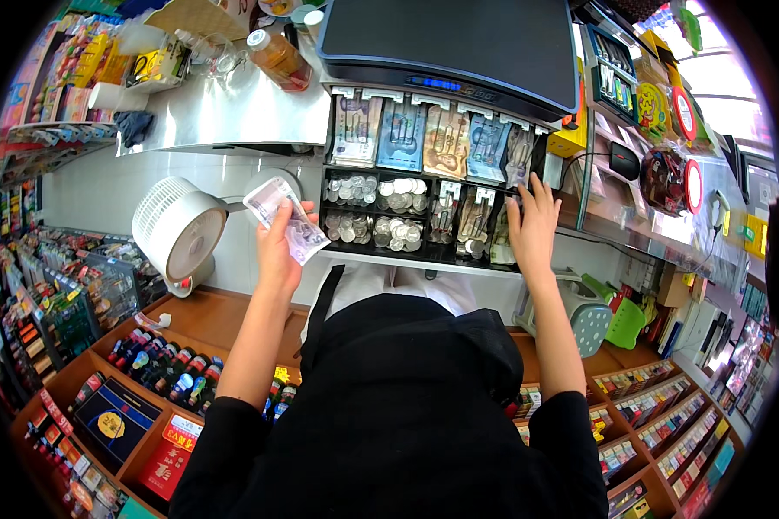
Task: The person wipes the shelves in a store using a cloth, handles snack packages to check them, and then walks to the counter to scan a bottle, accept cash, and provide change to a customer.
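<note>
My left hand grips a pale purple banknote, slightly curled, to the left of an open cash drawer. Over the drawer's right end is my right hand, palm down with its fingers apart. Its fingertips are by a stack of folded purplish notes in the far right slot; whether they touch is unclear. The hand partly covers greenish notes in the front right slot. Along the back row, clips hold blue notes and brownish notes. Several bins of silver coins fill the front left.
A black counter machine with a lit display overhangs the drawer's back. A white fan stands left of my left hand. A bottle of brown drink is on the metal counter. At right, a computer mouse rests on a glass case.
</note>
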The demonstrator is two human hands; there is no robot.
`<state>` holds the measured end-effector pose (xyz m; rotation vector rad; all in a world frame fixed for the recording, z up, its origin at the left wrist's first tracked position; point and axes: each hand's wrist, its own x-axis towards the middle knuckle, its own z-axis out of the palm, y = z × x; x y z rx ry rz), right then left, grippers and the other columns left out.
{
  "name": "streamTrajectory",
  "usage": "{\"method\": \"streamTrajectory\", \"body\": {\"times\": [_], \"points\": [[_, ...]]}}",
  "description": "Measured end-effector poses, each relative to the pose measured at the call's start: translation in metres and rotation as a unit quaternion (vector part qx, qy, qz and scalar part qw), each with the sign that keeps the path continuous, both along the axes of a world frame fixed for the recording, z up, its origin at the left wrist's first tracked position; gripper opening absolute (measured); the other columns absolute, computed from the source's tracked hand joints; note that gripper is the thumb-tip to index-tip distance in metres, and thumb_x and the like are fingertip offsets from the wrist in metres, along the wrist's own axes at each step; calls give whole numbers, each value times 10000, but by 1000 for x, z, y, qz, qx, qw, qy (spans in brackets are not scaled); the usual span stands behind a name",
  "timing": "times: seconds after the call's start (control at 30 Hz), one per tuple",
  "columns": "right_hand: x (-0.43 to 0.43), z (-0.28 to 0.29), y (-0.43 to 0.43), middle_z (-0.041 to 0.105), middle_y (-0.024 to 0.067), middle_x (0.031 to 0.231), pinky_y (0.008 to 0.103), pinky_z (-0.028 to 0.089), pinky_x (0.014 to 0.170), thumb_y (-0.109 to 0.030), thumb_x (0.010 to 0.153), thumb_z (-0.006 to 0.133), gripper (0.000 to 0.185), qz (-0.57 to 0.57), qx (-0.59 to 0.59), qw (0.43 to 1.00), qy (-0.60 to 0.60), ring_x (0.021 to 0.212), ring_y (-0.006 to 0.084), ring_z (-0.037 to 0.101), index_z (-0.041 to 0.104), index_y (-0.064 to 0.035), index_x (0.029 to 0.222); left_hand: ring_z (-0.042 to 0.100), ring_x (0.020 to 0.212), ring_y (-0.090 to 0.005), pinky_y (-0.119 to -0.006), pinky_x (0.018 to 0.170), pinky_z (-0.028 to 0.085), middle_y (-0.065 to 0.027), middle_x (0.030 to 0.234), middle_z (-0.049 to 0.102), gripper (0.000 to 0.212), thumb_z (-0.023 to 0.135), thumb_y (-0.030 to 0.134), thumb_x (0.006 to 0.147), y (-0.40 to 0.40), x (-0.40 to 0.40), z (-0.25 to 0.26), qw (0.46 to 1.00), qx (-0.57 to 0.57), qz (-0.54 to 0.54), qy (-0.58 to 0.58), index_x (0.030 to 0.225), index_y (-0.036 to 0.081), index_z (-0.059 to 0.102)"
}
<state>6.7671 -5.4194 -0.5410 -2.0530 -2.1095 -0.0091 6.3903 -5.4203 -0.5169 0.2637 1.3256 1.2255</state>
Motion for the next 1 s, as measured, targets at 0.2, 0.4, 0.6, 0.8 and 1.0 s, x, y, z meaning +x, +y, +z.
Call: {"method": "streamTrajectory", "body": {"times": [0.2, 0.4, 0.6, 0.8, 1.0], "points": [[-90, 34, 9, 561, 67, 1058, 383, 411, 889, -144, 757, 694, 247, 133, -66, 966, 212, 1026, 272, 525, 660, -87, 996, 653, 794, -178, -311, 709, 535, -124, 929, 663, 333, 477, 250, 973, -13, -3, -8, 999, -7, -41, -11, 1160, -21, 533], [-124, 17, 29, 532, 72, 906, 361, 442, 818, -99, 681, 716, 179, 153, -84, 982, 75, 924, 251, 542, 613, -66, 823, 649, 783, -167, -298, 717, 532, -106, 910, 667, 321, 486, 241, 968, -23, 13, -5, 994, 3, -88, -64, 1160, -11, 538], [-125, 17, 39, 604, 113, 858, 394, 471, 731, -110, 720, 705, 163, 159, -185, 956, 160, 836, 293, 594, 581, -36, 795, 646, 804, -173, -301, 735, 525, -117, 919, 665, 311, 486, 243, 969, -30, 6, -8, 992, -5, -93, -81, 1141, -9, 544], [-146, 15, 34, 645, 124, 845, 409, 492, 689, -114, 746, 690, 176, 136, -197, 948, 211, 768, 319, 622, 626, -27, 884, 646, 801, -173, -301, 731, 523, -118, 915, 666, 309, 476, 238, 971, -29, -5, -11, 995, -15, -82, -61, 1128, -19, 548], [-143, 17, 32, 630, 80, 841, 310, 509, 731, -75, 806, 654, 105, 21, -235, 871, 430, 787, 186, 635, 604, -16, 878, 644, 784, -164, -295, 715, 528, -112, 908, 665, 313, 489, 235, 962, -26, -7, -7, 996, -15, -65, -66, 1142, -13, 553]]}}
